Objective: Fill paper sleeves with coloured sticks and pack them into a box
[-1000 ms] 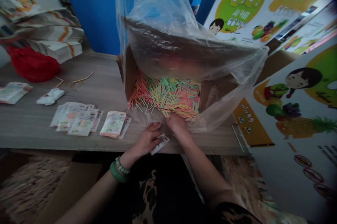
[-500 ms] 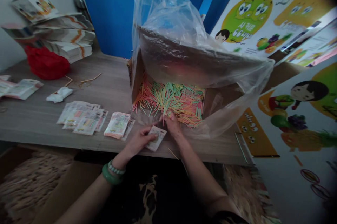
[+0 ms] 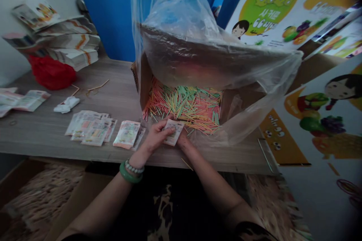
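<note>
My left hand (image 3: 157, 135) pinches a small printed plastic packet (image 3: 173, 132), the thumb lying across its face. Close behind that packet is my right hand (image 3: 183, 140); its fingers are hidden, so what they hold does not show. Just beyond both hands, thin pink, green and yellow candy sticks (image 3: 186, 103) lie heaped in a cardboard box (image 3: 145, 82) lined with a clear plastic bag (image 3: 234, 128). Left of my left hand sits a small stack of filled packets (image 3: 127, 134), with a spread pile of similar packets (image 3: 93, 128) farther left.
A red bag (image 3: 52, 72) and stacked printed packaging (image 3: 75, 50) stand at the back left. Near them lie a crumpled white tissue (image 3: 66, 104) and broken sticks (image 3: 97, 85). One loose stick (image 3: 187, 164) rests at the table's front edge. Printed cartons (image 3: 316, 120) rise on the right.
The packet in my left hand has moved up and slightly right, now in front of my right hand. My right hand's fingers, visible among the sticks before, are now covered.
</note>
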